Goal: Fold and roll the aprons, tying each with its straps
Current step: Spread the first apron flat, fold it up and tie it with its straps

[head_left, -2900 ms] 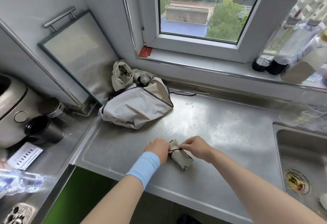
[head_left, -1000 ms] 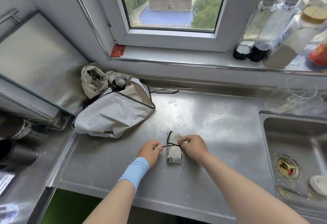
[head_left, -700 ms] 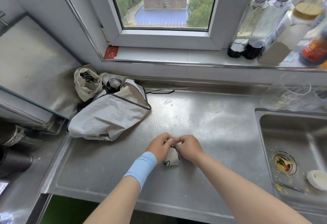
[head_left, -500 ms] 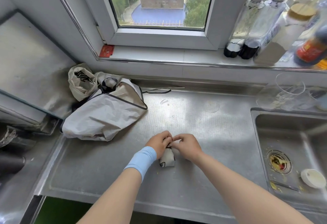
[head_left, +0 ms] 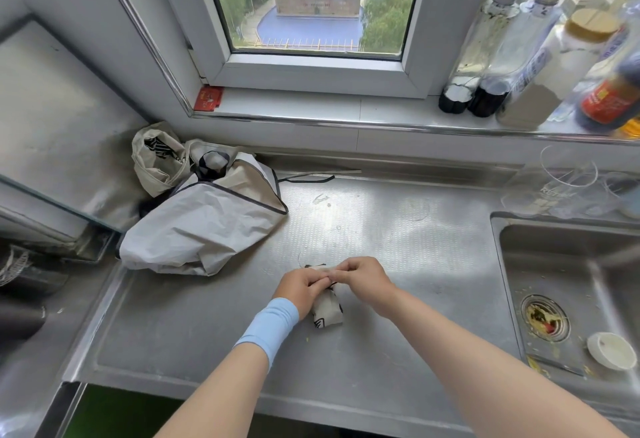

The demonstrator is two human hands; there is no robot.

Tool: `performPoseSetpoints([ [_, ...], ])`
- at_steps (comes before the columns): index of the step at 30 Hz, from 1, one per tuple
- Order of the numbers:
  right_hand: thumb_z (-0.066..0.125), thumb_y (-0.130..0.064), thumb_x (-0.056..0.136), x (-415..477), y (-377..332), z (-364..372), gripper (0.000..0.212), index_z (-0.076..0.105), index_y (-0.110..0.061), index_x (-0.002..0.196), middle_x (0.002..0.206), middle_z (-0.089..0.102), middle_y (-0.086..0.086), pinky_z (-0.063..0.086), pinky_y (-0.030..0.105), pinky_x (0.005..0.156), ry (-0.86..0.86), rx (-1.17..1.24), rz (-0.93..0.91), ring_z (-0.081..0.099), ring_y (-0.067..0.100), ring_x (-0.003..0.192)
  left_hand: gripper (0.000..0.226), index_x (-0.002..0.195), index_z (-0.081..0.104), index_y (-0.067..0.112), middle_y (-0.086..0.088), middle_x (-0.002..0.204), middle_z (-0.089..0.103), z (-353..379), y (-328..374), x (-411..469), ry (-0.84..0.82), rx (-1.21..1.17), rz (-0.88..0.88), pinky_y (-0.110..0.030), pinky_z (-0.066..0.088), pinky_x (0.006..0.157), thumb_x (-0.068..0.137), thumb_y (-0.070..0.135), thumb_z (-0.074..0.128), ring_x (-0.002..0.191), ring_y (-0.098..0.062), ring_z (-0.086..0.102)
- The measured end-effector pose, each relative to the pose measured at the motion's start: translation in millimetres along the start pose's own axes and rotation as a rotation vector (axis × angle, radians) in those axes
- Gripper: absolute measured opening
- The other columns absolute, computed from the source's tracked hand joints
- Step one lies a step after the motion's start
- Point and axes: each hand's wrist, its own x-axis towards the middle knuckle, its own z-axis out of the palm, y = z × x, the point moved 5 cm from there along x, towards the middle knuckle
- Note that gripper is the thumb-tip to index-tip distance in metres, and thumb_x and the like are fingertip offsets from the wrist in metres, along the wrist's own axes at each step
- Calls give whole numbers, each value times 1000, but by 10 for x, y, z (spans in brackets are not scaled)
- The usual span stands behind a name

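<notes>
L hand (head_left: 300,290) and R hand (head_left: 363,280) side by side, knuckles up, fingers curled, tips meeting btwn them, pinching thin dark strap (head_left: 334,285). Both forearms bare, reaching fwd, converging. Light-blue fabric wristband (head_left: 269,328) on L wrist.

Bright window daylight, wide-angle edge distortion.

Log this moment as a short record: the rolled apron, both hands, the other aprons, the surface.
rolled apron: lies on the counter, its far end under both hands
left hand: fingers curled, pinching the strap on top of the rolled apron
right hand: fingers curled, pinching the same strap, fingertips meeting the left hand's
other aprons: crumpled heap at back left, not rolled
counter: stainless steel, sink to the right
</notes>
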Motion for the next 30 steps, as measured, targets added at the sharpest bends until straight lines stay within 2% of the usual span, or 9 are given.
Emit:
performPoseSetpoints([
  [3,72,-12,87,13,9,8,13,71,1,88,53,56,-8,28,9,37,-13,-32,54,41,-4,36,24,99,75,39,24,88,68,28,11,-13,-2,24,52,-8,41,85,90,19,64,89,8,60],
  [7,69,-26,87,25,-28,-82,24,69,-5,78,64,54,3,33,20,48,-78,-428,27,44,12,57,15,90,79,25,22,76,63,1,-5,9,86,-18,-1,-2,37,71,90,20,65,76,3,58],
  [11,53,-24,94,5,-172,-140,22,74,-22,95,94,68,-4,48,28,73,-267,-868,-47,60,15,85,16,100,77,24,17,93,67,55,41,73,83,32,-51,-9,39,78,91,24,63,89,-3,60],
  [13,46,-21,96,-26,-343,-106,28,73,-30,99,96,67,-10,50,32,78,-357,-974,-121,60,17,89,16,89,77,26,9,89,71,77,73,109,54,112,-28,-20,43,77,91,25,61,86,-11,63],
  [16,47,-17,94,34,-592,-55,29,73,-29,102,85,67,-14,50,30,74,-355,-1095,-274,59,12,81,14,82,73,20,-2,83,66,90,83,141,29,229,16,-24,40,71,89,20,61,84,-19,61],
  [19,57,-16,86,165,-671,-47,20,74,-27,86,75,72,-12,47,26,63,-228,-982,-356,59,2,69,13,94,77,18,-1,93,69,105,51,104,19,242,117,-16,38,76,87,19,67,91,-15,59],
  [23,71,-18,77,283,-410,-105,16,72,-26,64,66,72,-9,40,17,53,-97,-718,-216,55,-5,53,14,89,79,28,15,92,72,55,-111,-12,148,-28,101,-10,43,82,81,17,74,89,4,63],
  [27,76,-19,78,170,-74,-51,10,74,-12,71,66,71,-3,46,21,47,-205,-524,-82,57,8,44,16,93,79,18,15,97,71,80,-126,-42,218,-120,85,-2,39,84,82,9,73,89,19,58],
  [30,73,-14,79,95,12,-40,8,74,-9,73,67,72,2,48,26,50,-252,-429,-62,55,16,47,16,92,79,19,10,98,72,97,-131,-10,230,-110,39,-4,41,84,83,9,71,91,7,62],
])
